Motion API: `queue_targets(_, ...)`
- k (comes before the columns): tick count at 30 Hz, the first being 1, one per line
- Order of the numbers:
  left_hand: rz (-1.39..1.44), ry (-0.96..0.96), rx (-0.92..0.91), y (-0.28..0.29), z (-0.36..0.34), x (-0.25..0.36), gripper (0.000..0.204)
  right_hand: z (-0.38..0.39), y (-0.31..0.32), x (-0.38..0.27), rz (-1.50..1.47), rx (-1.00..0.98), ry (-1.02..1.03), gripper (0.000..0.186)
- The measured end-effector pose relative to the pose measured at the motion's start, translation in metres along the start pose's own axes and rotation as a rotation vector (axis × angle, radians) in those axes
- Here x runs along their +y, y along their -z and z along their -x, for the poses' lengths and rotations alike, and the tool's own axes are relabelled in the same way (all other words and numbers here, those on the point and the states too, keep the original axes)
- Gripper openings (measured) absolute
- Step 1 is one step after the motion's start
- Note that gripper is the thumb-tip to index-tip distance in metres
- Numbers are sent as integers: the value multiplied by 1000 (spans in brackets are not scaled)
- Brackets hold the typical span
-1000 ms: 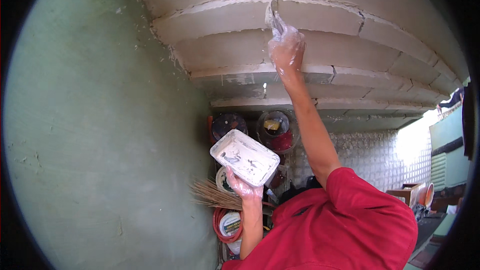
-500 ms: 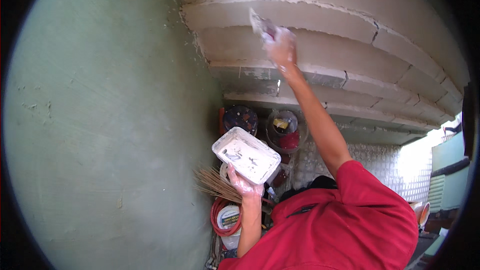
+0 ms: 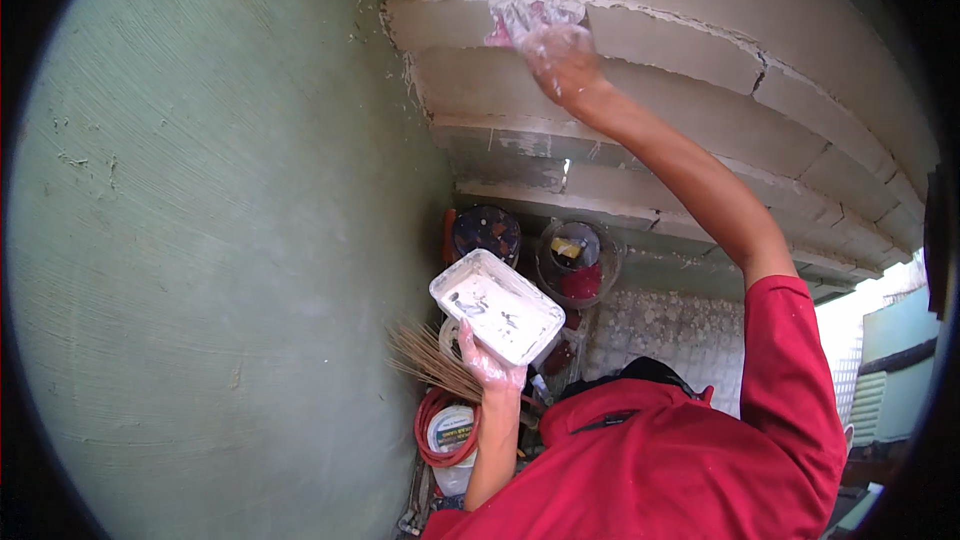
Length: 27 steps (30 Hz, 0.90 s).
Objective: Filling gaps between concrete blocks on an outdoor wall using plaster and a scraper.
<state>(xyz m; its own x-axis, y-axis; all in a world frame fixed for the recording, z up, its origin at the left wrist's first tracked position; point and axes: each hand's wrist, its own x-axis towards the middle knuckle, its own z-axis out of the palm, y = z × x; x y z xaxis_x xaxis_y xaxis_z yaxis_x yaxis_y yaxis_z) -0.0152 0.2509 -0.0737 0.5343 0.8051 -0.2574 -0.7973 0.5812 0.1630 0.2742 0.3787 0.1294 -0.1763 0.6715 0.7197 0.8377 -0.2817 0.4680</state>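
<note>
My left hand (image 3: 492, 370) supports a white rectangular plastic tub (image 3: 543, 348) from beneath, fingers curled up against its near wall. White paste with several dark marks coats the inside of the tub. Up at the block wall (image 3: 680, 40), my right hand (image 3: 560, 60) is closed around a paste-smeared putty knife (image 3: 515, 15); a bit of its pinkish-red part shows. Its blade lies at a rough white mortar seam near the corner, mostly covered by the fingers. White paste is smeared on both hands.
A green plastered wall (image 3: 230, 240) rises on the left. Below stand a dark speckled bucket (image 3: 486, 232) and a clear tub (image 3: 610, 270) with yellow and red things inside. Near my left forearm are a bundle of thin sticks (image 3: 430, 360), a red hose (image 3: 430, 440) and a white bucket (image 3: 450, 430).
My right hand has moved up to the upper seam, bringing the putty knife against the wall, and the elbow has swung right. The left hand and tub have barely shifted.
</note>
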Motion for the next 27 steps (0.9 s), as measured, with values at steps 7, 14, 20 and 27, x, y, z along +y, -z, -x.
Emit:
queue_targets(7, 0, 5, -15, 12, 5, 10, 62, 11, -17, -25, 56, -209, 115, 28)
queue_targets(14, -23, -23, -29, 11, 18, 21, 64, 27, -14, -17, -26, -548, 177, 32)
queue_targets(20, -12, -48, -11, 25, 20, 27, 64, 27, 41, -8, -520, 176, -472, 37)
queue_targets(27, 22, 1, -38, 10, 20, 23, 63, 43, 12, 0, -333, 360, -1125, 32)
